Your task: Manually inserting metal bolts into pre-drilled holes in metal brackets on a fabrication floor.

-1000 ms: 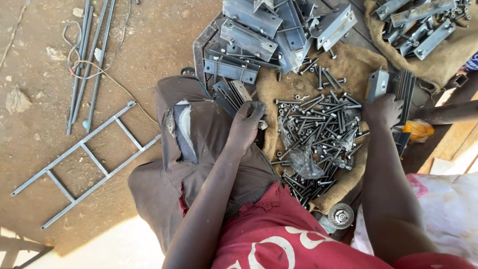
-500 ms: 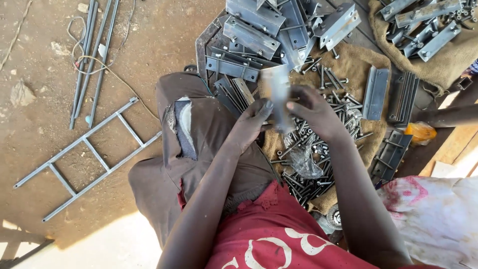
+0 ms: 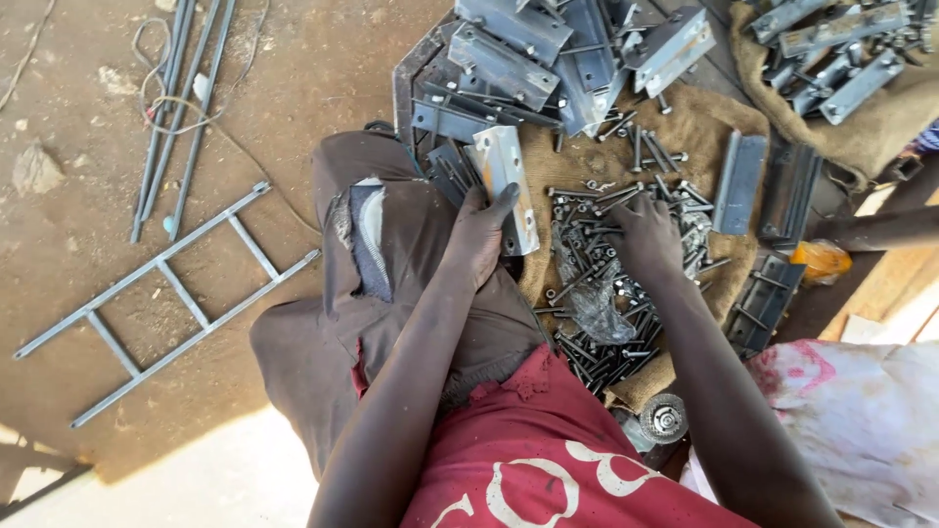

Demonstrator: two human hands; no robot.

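My left hand [image 3: 477, 235] grips a grey metal bracket [image 3: 508, 182] by its lower end, holding it just above my knee. My right hand [image 3: 648, 233] rests palm-down on a heap of dark bolts and nuts [image 3: 608, 293] that lies on a brown sackcloth [image 3: 700, 127]. Its fingers are spread over the bolts; whether it has taken any is hidden. A clear plastic bag [image 3: 587, 298] lies among the bolts.
More grey metal brackets [image 3: 528, 49] are piled ahead, with others on a second sack [image 3: 841, 59] at top right. A small ladder-like steel frame [image 3: 166, 293] and thin rods [image 3: 181, 108] lie on the dirt to the left. A wire wheel [image 3: 663, 418] sits near my right elbow.
Both hands held the bracket up half a second ago. Now the left hand alone holds it lower, by the knee, and the right hand has gone down onto the bolts.
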